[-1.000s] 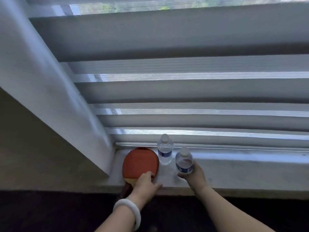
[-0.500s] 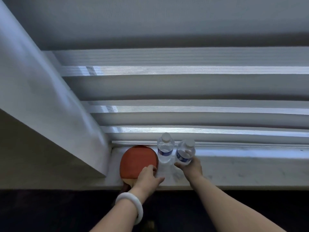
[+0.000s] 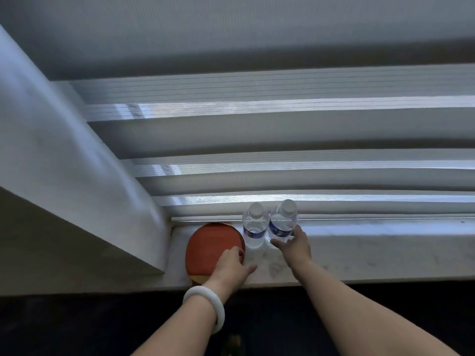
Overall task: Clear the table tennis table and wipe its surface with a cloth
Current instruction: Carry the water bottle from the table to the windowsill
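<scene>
A red table tennis paddle point(image 3: 212, 246) lies flat on the pale windowsill point(image 3: 359, 255), its handle toward me. My left hand point(image 3: 230, 265), with a white bangle on the wrist, rests on the paddle's right edge, thumb spread out onto the sill. Two clear water bottles with blue labels stand side by side just right of the paddle. The left bottle point(image 3: 254, 227) stands free. My right hand point(image 3: 295, 246) holds the lower part of the right bottle point(image 3: 282, 222) between thumb and fingers. Neither the table tennis table nor a cloth is in view.
A white wall pillar point(image 3: 77, 163) closes the sill's left end next to the paddle. Striped window blinds point(image 3: 308, 163) hang right behind the bottles. The sill runs on to the right. Dark floor lies below its front edge.
My right hand has carried its bottle back and left until it stands against the other bottle. The left hand has stayed on the paddle. The view has tipped downward.
</scene>
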